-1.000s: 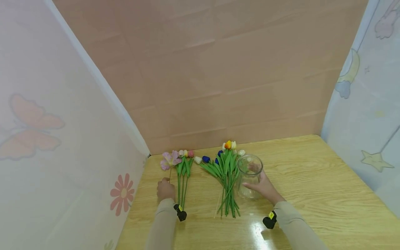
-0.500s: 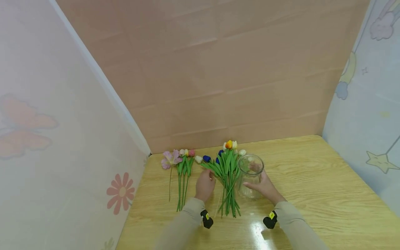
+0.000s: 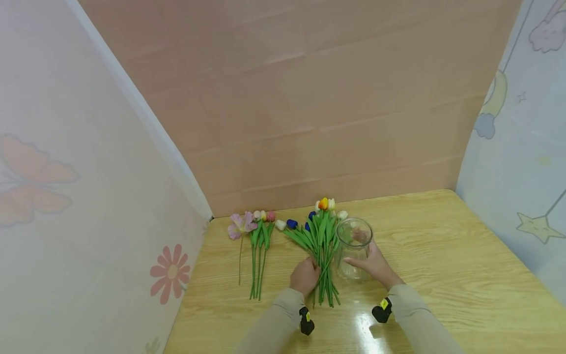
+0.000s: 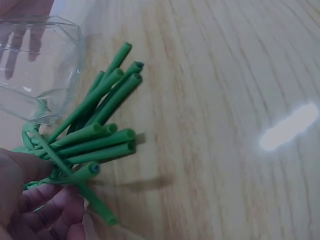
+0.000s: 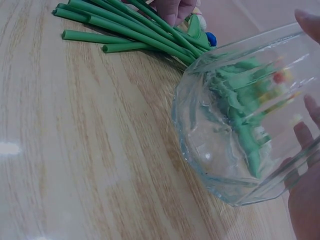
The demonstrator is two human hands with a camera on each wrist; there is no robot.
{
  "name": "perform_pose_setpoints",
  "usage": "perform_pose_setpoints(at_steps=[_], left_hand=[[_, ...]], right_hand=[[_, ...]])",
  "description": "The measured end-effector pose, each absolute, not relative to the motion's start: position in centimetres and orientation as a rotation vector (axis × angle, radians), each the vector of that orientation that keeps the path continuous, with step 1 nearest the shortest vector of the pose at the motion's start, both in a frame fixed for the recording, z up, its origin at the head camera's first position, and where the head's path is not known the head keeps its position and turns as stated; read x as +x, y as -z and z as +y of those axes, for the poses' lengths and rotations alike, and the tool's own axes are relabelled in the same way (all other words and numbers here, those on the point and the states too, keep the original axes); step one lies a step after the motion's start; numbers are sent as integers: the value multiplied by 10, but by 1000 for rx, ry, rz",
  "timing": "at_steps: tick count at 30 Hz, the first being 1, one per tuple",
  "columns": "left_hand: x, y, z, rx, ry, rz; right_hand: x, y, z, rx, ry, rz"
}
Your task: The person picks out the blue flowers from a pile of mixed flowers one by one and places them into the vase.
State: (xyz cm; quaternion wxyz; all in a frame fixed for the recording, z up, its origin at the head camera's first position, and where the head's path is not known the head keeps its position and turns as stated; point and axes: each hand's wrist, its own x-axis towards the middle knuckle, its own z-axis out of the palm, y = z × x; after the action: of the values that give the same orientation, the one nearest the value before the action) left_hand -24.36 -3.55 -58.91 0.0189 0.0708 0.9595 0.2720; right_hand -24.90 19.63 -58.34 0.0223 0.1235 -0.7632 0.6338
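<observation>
In the head view, the left hand [image 3: 305, 276] curls at the bunch [image 3: 325, 241], low in the middle of the frame; the right hand [image 3: 373, 265] grips the jar [image 3: 349, 250] just beside it, probably steadying it upright. Flower heads point up the frame, likely leaving stems nearer the person; three tulips [image 3: 260, 240] and a purple flower [image 3: 242, 225] lie apart, further left. In the left-wrist view, thumb and fingers pinch at least one stem [image 4: 82, 174], lower left. The right-wrist view shows fingers around the jar, right side.

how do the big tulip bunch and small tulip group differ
The big tulip bunch has many crossing stems; the small tulip group has three. The big bunch includes blue and orange-yellow heads; the small group shows pink and pale ones. Both have green stems and leaves.
</observation>
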Motion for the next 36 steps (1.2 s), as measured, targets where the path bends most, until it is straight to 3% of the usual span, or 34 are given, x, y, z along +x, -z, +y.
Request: perform_pose_setpoints(at_steps=[21, 36], left_hand=[[-245, 588, -24, 262, -507, 3176], [-253, 588, -26, 57, -1165, 2956]], right_hand=[[-250, 583, 194, 402, -1986, -2327], [-250, 586, 197, 399, -1976, -2337]])
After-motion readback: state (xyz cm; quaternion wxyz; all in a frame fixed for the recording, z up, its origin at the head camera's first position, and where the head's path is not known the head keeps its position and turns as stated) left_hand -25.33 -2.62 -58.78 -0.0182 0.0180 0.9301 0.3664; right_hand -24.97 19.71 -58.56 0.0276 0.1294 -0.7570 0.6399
